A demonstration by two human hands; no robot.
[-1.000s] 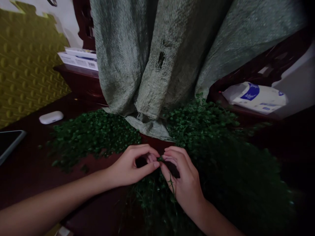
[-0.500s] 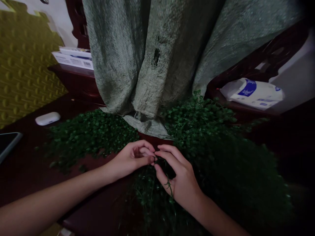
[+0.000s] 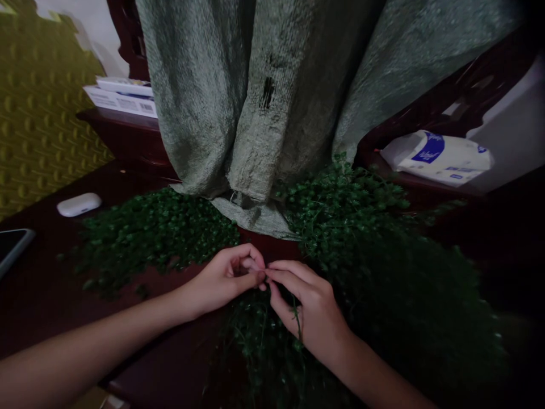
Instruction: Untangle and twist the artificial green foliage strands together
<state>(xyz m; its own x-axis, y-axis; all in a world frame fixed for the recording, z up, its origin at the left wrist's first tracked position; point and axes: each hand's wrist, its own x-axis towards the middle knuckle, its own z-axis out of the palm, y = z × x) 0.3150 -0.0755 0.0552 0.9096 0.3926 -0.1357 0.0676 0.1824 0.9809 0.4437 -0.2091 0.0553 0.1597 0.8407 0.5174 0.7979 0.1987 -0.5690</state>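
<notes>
My left hand point(image 3: 234, 278) is closed in a pinch, thumb against the curled fingers. What lies between those fingertips is too small and dark to make out. My right hand point(image 3: 313, 301) meets it fingertip to fingertip, curled around a thin green sprig point(image 3: 297, 321) that hangs across its palm. To the right and below spreads a big heap of leafy green stems point(image 3: 357, 210), partly hidden by my right hand and lost in shadow. Beyond my left hand lies a smaller pile of green sprigs point(image 3: 162, 227) on the dark red wooden surface point(image 3: 170, 352).
A grey-green woven sack point(image 3: 264, 125) drapes down behind the piles. On the left are a white case point(image 3: 79, 204), a phone point(image 3: 15, 244) and flat white boxes point(image 3: 123, 99). A tissue pack point(image 3: 443, 158) sits at right. A yellow bumpy mat point(image 3: 42, 113) stands far left.
My right fingertips have closed in against my left fingertips, and the green bit seen between them before is hidden now. The view has shifted slightly; the piles look unchanged.
</notes>
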